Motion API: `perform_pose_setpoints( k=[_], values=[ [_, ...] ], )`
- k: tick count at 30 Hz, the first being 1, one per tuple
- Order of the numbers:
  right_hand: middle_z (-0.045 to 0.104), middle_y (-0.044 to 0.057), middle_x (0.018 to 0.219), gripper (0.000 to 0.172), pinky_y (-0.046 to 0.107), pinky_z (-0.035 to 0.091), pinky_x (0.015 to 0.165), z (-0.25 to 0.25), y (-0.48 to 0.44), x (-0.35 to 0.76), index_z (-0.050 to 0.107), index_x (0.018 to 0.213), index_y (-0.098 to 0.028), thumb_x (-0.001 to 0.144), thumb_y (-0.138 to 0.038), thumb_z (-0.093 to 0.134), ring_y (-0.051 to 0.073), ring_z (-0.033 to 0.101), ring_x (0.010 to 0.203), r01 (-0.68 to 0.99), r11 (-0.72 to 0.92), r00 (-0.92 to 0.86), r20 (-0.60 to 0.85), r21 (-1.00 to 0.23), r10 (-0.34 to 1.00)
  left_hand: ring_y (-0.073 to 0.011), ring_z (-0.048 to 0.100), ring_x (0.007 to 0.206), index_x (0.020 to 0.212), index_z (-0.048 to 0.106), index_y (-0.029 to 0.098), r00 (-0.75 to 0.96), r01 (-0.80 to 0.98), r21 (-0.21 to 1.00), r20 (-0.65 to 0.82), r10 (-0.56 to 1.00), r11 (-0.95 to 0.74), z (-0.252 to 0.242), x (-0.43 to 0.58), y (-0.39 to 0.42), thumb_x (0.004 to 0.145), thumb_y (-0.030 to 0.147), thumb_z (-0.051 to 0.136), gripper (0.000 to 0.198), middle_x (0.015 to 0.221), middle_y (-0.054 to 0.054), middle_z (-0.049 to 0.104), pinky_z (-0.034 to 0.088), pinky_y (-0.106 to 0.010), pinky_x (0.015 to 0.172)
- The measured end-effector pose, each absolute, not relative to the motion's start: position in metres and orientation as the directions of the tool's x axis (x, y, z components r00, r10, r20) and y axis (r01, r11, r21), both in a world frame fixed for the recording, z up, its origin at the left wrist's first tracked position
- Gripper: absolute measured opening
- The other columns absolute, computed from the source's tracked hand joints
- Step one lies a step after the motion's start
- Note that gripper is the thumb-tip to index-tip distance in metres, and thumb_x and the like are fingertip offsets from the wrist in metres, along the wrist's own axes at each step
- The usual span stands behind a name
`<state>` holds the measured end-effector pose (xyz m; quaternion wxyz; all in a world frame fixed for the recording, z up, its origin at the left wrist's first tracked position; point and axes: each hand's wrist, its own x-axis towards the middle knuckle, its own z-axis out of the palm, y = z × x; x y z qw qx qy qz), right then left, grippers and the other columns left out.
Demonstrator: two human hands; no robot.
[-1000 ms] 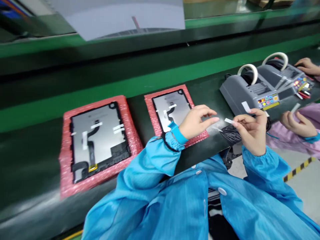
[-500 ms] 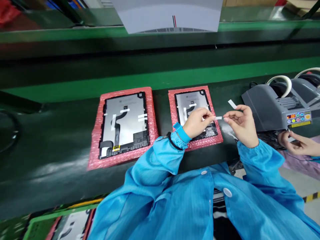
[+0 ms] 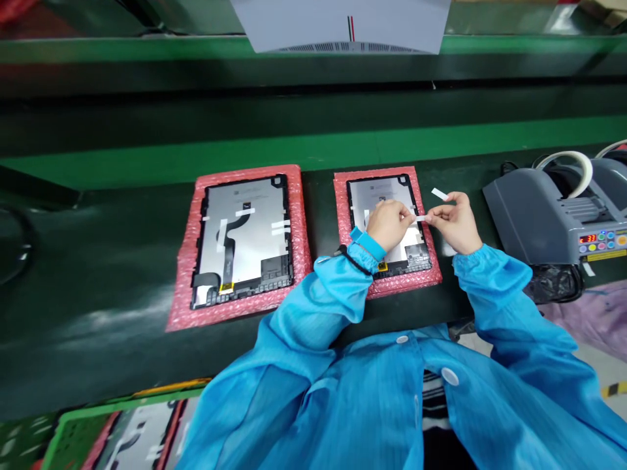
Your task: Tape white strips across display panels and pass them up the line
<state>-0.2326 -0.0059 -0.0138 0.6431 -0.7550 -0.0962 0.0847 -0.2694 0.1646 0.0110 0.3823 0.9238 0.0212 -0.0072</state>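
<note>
Two opened tablet backs lie on pink bubble-wrap pads on the dark belt. My left hand (image 3: 389,224) and my right hand (image 3: 453,220) meet over the right tablet (image 3: 385,196), both pinching one short white tape strip (image 3: 420,219) between them. A second white tape strip (image 3: 439,193) sticks up from a finger of my right hand. The left tablet (image 3: 245,238) lies untouched on its pad (image 3: 186,287), with several white tape pieces across its flex cable.
A grey tape dispenser (image 3: 548,212) with coloured buttons stands at the right on the belt, a tape roll (image 3: 568,160) on top. A green crate (image 3: 78,434) with more tablets sits at the lower left. A green rail runs behind the pads.
My hands came together over the right tablet and now hold one strip between them. The view swung right to left, so the dispenser and the neighbour's hands slid out to the right.
</note>
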Motion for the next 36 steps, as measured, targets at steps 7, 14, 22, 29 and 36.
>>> perform_pose_setpoints(
  k=[7, 14, 22, 29, 36],
  values=[
    [0.063, -0.008, 0.069, 0.068, 0.030, 0.050, 0.062, -0.036, -0.006, -0.217, 0.024, 0.092, -0.028, 0.056, -0.039, 0.081, 0.015, 0.063, 0.059, -0.050, -0.250, 0.965, -0.111, -0.967, 0.237, -0.0295, 0.053, 0.104, 0.072, 0.070, 0.018, 0.991, 0.134, 0.607, -0.101, 0.091, -0.783, 0.002, -0.263, 0.160, 0.085, 0.026, 0.067, 0.016, 0.095, -0.009, 0.063, 0.043, -0.046, 0.092],
    [0.063, -0.008, 0.067, 0.063, 0.031, 0.050, 0.062, -0.038, -0.006, -0.218, 0.024, 0.091, -0.028, 0.057, -0.033, 0.077, 0.015, 0.064, 0.058, -0.043, -0.260, 0.966, -0.106, -0.965, 0.235, -0.0308, 0.050, 0.102, 0.066, 0.066, 0.018, 0.991, 0.130, 0.627, -0.099, 0.087, -0.768, -0.002, -0.264, 0.159, 0.085, 0.028, 0.067, 0.021, 0.096, -0.010, 0.060, 0.041, -0.048, 0.089],
    [0.062, -0.008, 0.063, 0.060, 0.032, 0.050, 0.065, -0.034, -0.005, -0.218, 0.024, 0.091, -0.027, 0.056, -0.029, 0.073, 0.017, 0.064, 0.059, -0.054, -0.307, 0.962, -0.132, -0.950, 0.239, -0.0325, 0.049, 0.106, 0.068, 0.067, 0.018, 0.991, 0.127, 0.597, -0.116, 0.072, -0.792, -0.001, -0.264, 0.158, 0.085, 0.027, 0.067, 0.019, 0.099, -0.011, 0.061, 0.040, -0.050, 0.091],
    [0.064, -0.006, 0.064, 0.062, 0.033, 0.046, 0.061, -0.028, -0.004, -0.206, 0.027, 0.090, -0.026, 0.052, -0.024, 0.077, 0.020, 0.064, 0.062, -0.051, -0.480, 0.949, -0.193, -0.876, 0.251, -0.0341, 0.049, 0.110, 0.066, 0.067, 0.018, 0.990, 0.126, 0.569, -0.118, 0.071, -0.813, 0.000, -0.262, 0.156, 0.083, 0.025, 0.066, 0.018, 0.097, -0.012, 0.061, 0.041, -0.051, 0.095],
    [0.056, -0.010, 0.055, 0.072, 0.029, 0.037, 0.051, -0.026, -0.009, -0.189, 0.029, 0.086, -0.027, 0.043, -0.022, 0.087, 0.015, 0.051, 0.049, -0.041, -0.589, 0.934, -0.240, -0.807, 0.264, -0.0363, 0.049, 0.115, 0.072, 0.066, 0.017, 0.985, 0.168, 0.548, -0.121, 0.121, -0.819, -0.002, -0.259, 0.158, 0.075, 0.030, 0.075, 0.017, 0.104, -0.013, 0.061, 0.041, -0.051, 0.095]
  ],
)
